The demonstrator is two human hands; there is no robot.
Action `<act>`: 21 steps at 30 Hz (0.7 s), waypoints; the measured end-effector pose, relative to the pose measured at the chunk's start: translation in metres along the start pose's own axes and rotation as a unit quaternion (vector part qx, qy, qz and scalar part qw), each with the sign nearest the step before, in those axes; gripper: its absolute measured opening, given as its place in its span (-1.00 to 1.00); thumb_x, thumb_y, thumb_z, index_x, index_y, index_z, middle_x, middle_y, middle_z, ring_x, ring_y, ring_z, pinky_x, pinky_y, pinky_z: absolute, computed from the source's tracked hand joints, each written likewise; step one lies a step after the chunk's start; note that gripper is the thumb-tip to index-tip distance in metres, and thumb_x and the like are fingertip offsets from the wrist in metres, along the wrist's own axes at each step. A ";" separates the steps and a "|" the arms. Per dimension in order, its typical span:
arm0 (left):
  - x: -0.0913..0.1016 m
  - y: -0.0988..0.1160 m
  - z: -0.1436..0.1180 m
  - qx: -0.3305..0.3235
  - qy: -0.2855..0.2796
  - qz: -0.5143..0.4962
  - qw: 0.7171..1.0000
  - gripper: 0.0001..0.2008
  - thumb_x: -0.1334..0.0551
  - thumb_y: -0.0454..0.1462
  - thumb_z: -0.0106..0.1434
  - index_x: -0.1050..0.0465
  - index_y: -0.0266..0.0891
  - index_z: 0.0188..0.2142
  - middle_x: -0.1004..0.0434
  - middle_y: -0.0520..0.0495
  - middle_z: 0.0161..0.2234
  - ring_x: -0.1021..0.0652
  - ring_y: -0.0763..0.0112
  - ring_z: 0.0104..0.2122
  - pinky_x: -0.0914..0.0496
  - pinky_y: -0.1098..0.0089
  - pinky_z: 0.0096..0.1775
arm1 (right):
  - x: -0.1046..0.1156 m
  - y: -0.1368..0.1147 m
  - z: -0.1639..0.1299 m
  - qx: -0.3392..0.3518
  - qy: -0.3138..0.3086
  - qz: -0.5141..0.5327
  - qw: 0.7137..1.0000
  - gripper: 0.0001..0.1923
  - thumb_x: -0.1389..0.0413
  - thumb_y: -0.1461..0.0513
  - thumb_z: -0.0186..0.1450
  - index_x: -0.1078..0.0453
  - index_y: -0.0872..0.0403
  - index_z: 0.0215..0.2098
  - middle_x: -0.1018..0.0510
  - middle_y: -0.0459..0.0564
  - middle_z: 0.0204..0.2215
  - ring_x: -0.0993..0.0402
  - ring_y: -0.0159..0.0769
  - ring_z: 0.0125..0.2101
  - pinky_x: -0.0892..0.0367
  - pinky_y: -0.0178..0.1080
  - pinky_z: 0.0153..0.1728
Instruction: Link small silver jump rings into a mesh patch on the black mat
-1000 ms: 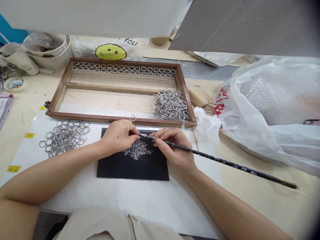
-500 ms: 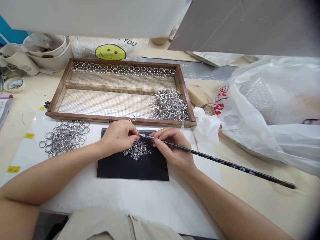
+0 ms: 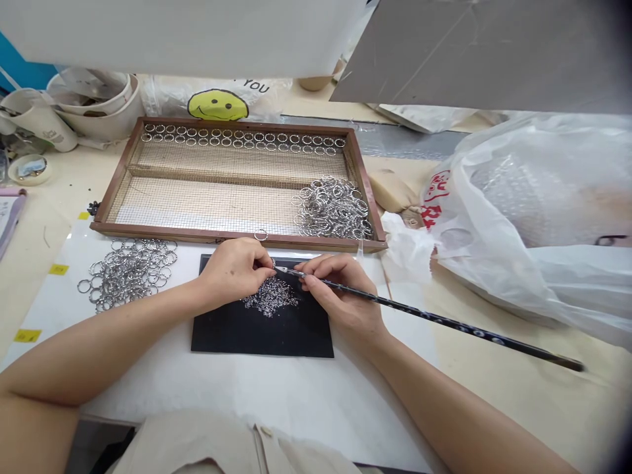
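Note:
My left hand (image 3: 236,268) pinches a small metal ring between thumb and fingers above a black mat (image 3: 261,329). My right hand (image 3: 340,289) grips a long thin black stick (image 3: 444,320) like a pen, its pale tip touching the ring at my left fingertips. A heap of tiny silver beads (image 3: 271,297) lies on the mat just below both hands. A single ring (image 3: 261,234) rests on the tray's near rim beyond my left hand.
A wooden mesh tray (image 3: 123,161) holds a row of rings along its far edge and a ring pile (image 3: 333,207) at its right. Loose rings (image 3: 127,270) lie left of the mat. Large plastic bags (image 3: 533,217) fill the right; bowls (image 3: 93,99) sit far left.
Both hands stay in place over the mat; the stick's far end shifts only slightly. The view has tilted a touch.

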State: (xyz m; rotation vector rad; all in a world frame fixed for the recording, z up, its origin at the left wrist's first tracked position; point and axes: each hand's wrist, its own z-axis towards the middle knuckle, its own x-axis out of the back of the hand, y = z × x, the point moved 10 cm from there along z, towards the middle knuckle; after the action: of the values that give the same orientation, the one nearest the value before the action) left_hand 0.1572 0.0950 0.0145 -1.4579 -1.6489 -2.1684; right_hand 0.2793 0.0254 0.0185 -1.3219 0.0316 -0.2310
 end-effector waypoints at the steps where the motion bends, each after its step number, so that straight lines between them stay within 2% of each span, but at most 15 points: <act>1: 0.000 0.000 0.000 0.000 0.000 -0.001 1.000 -0.89 -0.30 -0.35 0.08 -0.50 -0.22 -0.56 -0.53 0.05 -0.50 -0.49 0.47 -0.43 -0.30 0.43 -0.39 | 0.000 0.000 0.000 -0.001 -0.001 -0.002 1.000 -0.87 -0.12 0.32 0.21 -0.25 0.00 -0.41 -0.44 -0.11 -0.50 -0.47 -0.26 -0.33 -0.40 -0.08 -0.26; 21: -0.001 0.000 0.000 -0.003 -0.006 0.001 1.000 -0.89 -0.30 -0.34 0.08 -0.50 -0.22 -0.56 -0.52 0.05 -0.51 -0.48 0.47 -0.43 -0.29 0.43 -0.39 | -0.001 -0.001 0.000 0.004 -0.006 -0.007 1.000 -0.85 -0.11 0.35 0.21 -0.24 0.00 -0.41 -0.44 -0.11 -0.47 -0.48 -0.26 -0.31 -0.40 -0.10 -0.25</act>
State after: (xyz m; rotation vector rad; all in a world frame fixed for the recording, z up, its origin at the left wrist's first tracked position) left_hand 0.1580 0.0947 0.0143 -1.4762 -1.6454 -2.1684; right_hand 0.2780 0.0249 0.0195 -1.3155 0.0114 -0.2337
